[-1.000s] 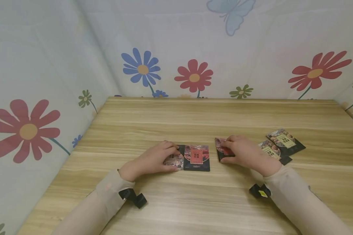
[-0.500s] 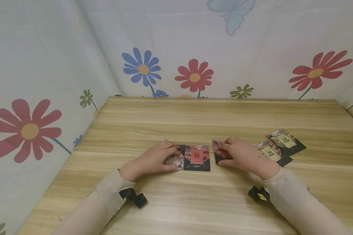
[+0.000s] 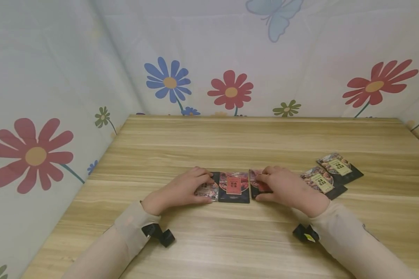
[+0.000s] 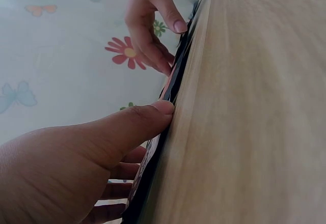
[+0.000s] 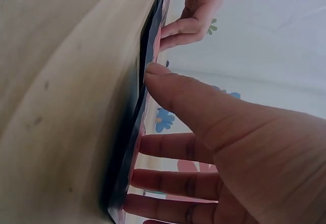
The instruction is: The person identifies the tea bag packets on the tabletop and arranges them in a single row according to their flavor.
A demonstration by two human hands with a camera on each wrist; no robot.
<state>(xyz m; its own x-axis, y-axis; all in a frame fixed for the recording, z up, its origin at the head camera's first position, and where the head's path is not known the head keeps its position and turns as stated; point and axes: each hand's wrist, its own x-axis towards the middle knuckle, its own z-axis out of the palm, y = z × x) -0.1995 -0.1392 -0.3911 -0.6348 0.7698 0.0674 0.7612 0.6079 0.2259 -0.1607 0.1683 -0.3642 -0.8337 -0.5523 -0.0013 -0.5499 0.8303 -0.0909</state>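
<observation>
In the head view, three flat, dark food packets lie in a row. My left hand (image 3: pixel 181 190) rests on the leftmost packet (image 3: pixel 214 190), thumb along its near edge and fingers over its top. The middle packet (image 3: pixel 234 186), with a red label and food picture, lies flat and uncovered. Right beside it, my right hand (image 3: pixel 287 190) holds another red-printed packet (image 3: pixel 253 186) between thumb and fingers, covering much of it. In the right wrist view, the thumb (image 5: pixel 159 76) sits on that packet's near edge, with the fingers reaching across its printed face.
Two dark packets with pale yellow labels lie to the right: a nearer packet (image 3: pixel 322 181) partly behind my right hand and a farther packet (image 3: pixel 339 166) overlapping it. A wooden table (image 3: pixel 209 143) carries everything. Flower-printed cloth (image 3: pixel 195 46) encloses its back and sides.
My right hand has slid its red-printed packet leftward, closing the gap to the middle packet. My left hand and the other packets have stayed in place.
</observation>
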